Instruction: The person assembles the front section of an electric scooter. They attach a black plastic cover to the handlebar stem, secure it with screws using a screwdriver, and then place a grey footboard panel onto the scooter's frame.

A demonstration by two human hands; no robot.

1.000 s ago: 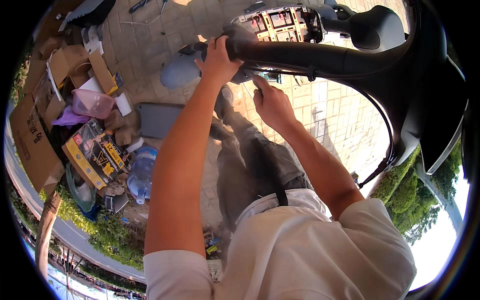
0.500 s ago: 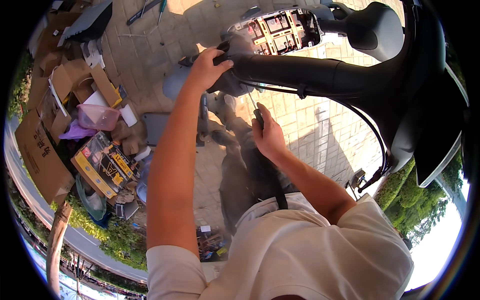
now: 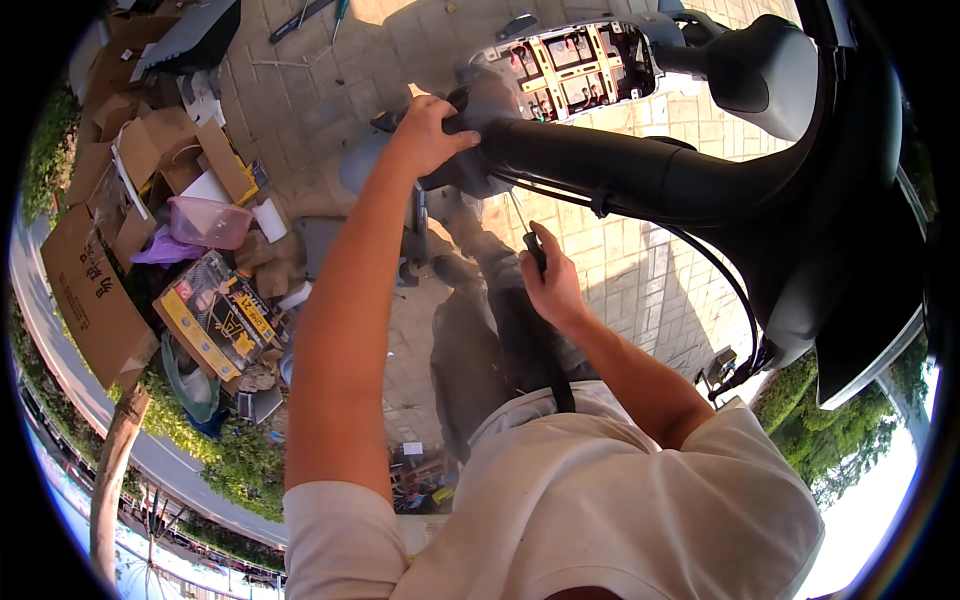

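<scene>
In front of me runs the thick black tube (image 3: 590, 155) of a scooter-like vehicle, with thin cables along its underside. My left hand (image 3: 430, 137) rests on the tube's left end, its thumb stretched along the top and its fingers curled over the far side; what is under them is partly hidden. Lower down, my right hand (image 3: 554, 283) grips the dark handle of a screwdriver (image 3: 537, 250). The thin shaft points up toward the underside of that same end; its tip I cannot make out. Beyond the tube lies an uncovered compartment (image 3: 570, 70) with an orange-brown frame over grey blocks.
To the left are opened cardboard boxes (image 3: 95, 290), a pink plastic basin (image 3: 210, 222), a purple bag (image 3: 165, 247) and a yellow-black printed box (image 3: 220, 318). Hand tools (image 3: 300, 20) lie on the paving at the far side. The vehicle's dark bodywork (image 3: 850, 250) fills the right.
The view has shifted a little, so the vehicle and boxes sit slightly lower and further right. My left hand stays on the tube's end, and the screwdriver remains in my right hand.
</scene>
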